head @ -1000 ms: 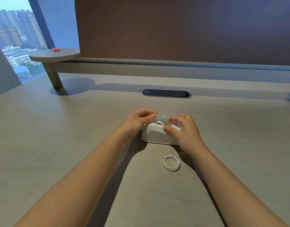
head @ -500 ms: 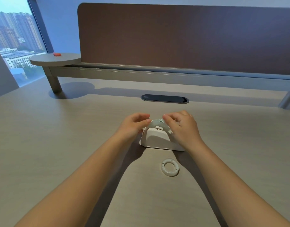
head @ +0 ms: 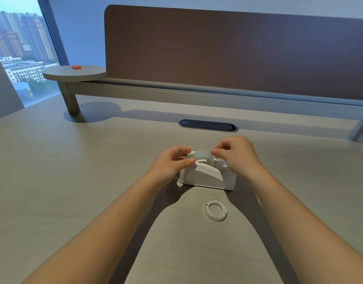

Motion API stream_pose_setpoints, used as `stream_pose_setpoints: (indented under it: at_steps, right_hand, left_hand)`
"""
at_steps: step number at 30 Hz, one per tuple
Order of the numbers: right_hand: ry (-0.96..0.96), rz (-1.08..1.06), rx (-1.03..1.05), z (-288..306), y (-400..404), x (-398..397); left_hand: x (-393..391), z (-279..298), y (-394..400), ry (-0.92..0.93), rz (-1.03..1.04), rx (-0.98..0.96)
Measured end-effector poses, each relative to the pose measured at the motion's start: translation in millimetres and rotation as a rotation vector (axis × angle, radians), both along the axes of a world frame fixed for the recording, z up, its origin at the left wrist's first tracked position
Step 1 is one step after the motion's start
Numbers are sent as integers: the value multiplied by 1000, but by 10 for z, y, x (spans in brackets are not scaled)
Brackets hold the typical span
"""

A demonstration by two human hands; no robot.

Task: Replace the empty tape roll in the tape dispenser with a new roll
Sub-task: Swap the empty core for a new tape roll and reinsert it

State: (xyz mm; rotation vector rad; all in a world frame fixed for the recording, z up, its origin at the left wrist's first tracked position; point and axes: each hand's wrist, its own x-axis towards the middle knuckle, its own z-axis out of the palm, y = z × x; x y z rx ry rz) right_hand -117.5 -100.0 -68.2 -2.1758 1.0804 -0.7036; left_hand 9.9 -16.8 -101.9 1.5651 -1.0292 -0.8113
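Now both hands are seating the new tape roll [head: 201,156] into the white tape dispenser [head: 207,177] on the desk [head: 74,181]: the left hand [head: 172,162] and right hand [head: 236,156] are pinching its sides. Nearby, the empty core [head: 215,210] is lying discarded. Next, probably, pressing the roll down squarely.

Head camera (the only view) looks forward and down over the desk [head: 74,181].

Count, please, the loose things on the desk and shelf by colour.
White: 2, the tape dispenser and the empty ring.
Translucent: 1, the tape roll.
Orange: 1, the small object on the round shelf.
Total: 4.
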Motion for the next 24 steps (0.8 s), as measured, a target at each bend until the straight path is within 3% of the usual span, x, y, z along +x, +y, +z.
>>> stream_pose_setpoints:
  at_steps: [8,12,17,24]
  right_hand:
    - [575,69,-384,80,-41,-6]
    - [718,64,-469,115,23,-37]
    - [494,45,-149,149,-18,-57]
    - [107,-26,98,51,-177,-205]
  left_hand:
    - [-18,28,-6,-15,1,28]
    - [-8,22,-3,-29,-2,45]
    - [-8,19,-5,-20,6,42]
    - [-11,-2,-18,-20,29,50]
